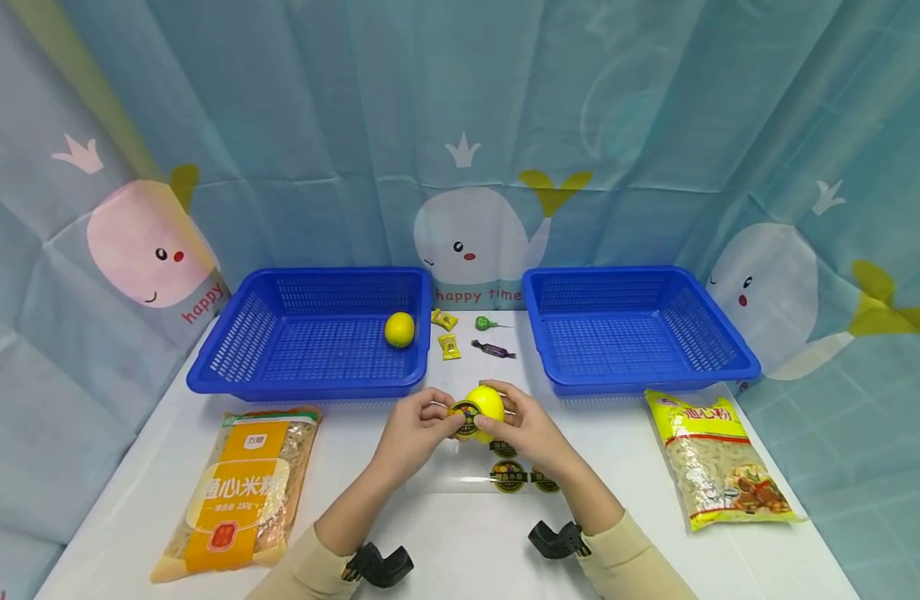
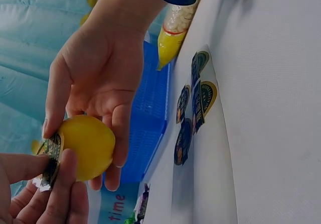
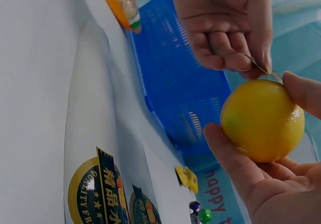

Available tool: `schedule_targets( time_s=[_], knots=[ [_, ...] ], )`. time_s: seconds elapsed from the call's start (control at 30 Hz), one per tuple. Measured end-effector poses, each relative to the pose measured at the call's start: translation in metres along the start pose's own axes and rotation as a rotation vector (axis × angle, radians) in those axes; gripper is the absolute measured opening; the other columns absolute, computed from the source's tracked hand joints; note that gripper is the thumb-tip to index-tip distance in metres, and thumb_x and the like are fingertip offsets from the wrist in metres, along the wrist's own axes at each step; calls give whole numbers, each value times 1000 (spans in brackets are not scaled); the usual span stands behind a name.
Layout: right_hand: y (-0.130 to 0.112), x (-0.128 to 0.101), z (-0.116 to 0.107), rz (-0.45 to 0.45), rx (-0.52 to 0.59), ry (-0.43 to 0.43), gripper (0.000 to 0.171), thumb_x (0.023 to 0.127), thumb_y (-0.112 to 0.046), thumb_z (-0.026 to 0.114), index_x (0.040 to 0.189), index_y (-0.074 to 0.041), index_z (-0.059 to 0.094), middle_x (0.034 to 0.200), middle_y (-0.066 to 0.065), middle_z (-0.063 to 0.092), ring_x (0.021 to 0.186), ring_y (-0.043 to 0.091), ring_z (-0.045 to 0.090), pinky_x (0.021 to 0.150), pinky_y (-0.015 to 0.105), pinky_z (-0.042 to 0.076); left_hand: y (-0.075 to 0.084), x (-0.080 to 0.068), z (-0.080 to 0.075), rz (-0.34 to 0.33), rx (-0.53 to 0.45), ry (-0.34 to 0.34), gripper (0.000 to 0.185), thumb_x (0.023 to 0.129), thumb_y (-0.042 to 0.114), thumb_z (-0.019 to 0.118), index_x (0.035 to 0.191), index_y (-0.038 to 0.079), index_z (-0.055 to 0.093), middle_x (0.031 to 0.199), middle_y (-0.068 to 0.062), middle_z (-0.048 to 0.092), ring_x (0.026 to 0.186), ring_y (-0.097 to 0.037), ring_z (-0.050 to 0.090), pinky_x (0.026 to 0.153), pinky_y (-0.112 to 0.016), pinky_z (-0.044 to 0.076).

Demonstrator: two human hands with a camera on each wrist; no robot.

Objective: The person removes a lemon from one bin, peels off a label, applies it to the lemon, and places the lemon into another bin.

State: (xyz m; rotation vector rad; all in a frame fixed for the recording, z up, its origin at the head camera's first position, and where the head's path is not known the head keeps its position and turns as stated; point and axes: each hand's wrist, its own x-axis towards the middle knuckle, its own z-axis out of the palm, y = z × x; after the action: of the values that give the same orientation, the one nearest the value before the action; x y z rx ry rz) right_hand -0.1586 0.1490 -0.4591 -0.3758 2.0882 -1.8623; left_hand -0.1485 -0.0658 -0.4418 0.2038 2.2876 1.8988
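Curtain [image 1: 460,125] behind the table: "happy time" in red under the middle whale [image 1: 471,242]; "happy" alone under the pink whale [image 1: 148,242], left of it.

Orange bag [image 1: 238,492], left of the middle whale and nearer the camera: large Chinese characters read "通心米粉"; a smaller line below showed "150g".

Yellow bag [image 1: 718,467], to the right: "通心粉" in red.

Sticker sheet [image 3: 95,184], right wrist view: round label showed "精品水" and, on its rim, "QUALITY FR…"; the rest was cut off.
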Motion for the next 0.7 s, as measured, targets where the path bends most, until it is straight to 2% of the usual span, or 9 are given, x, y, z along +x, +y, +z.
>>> schedule_targets(
  time_s=[0.1, 0.2, 0.4, 0.53, 0.7],
  knots=[
    [0, -2, 0, -4, 10, 29, 60, 95, -22, 72, 146, -6, 44, 134, 23, 59, 116, 32, 65, 90, 32, 59, 0, -2, 1, 29, 12, -4, 20, 90, 14, 76, 104, 2, 66, 84, -8, 75, 78, -31, 73, 69, -28, 59],
    [0, -4, 0, -30, 41, 48, 57, 95, -18, 72, 145, -6, 47, 138, 21, 56, 118, 34, 65, 88, 32, 60, 0, -4, 3, 66, 31, 14, 19, 89, 15, 77, 100, 4, 67, 84, -7, 73, 80, -37, 71, 65, -23, 56],
    [-3, -7, 1, -82, -25, 133, 53, 96, -24, 71, 145, -17, 54, 144, 9, 56, 133, 30, 53, 93, 25, 56, 1, -6, 11, 114, 127, 96, 20, 90, 26, 78, 96, 10, 69, 97, -4, 70, 94, -20, 69, 75, -23, 59],
    [-4, -9, 3, -84, -9, 163, 54, 95, -25, 71, 146, -18, 54, 144, 7, 58, 134, 29, 52, 92, 25, 56, 3, -8, 15, 130, 113, 109, 24, 90, 30, 77, 100, 10, 68, 107, -6, 70, 105, -24, 71, 79, -26, 61],
    [-6, -11, 7, -117, 52, 167, 56, 96, -21, 71, 148, -12, 52, 147, 13, 55, 135, 33, 53, 95, 26, 55, 7, -10, 18, 161, 92, 117, 28, 90, 30, 78, 104, 8, 68, 110, -9, 71, 104, -25, 72, 83, -31, 61]
  ],
)
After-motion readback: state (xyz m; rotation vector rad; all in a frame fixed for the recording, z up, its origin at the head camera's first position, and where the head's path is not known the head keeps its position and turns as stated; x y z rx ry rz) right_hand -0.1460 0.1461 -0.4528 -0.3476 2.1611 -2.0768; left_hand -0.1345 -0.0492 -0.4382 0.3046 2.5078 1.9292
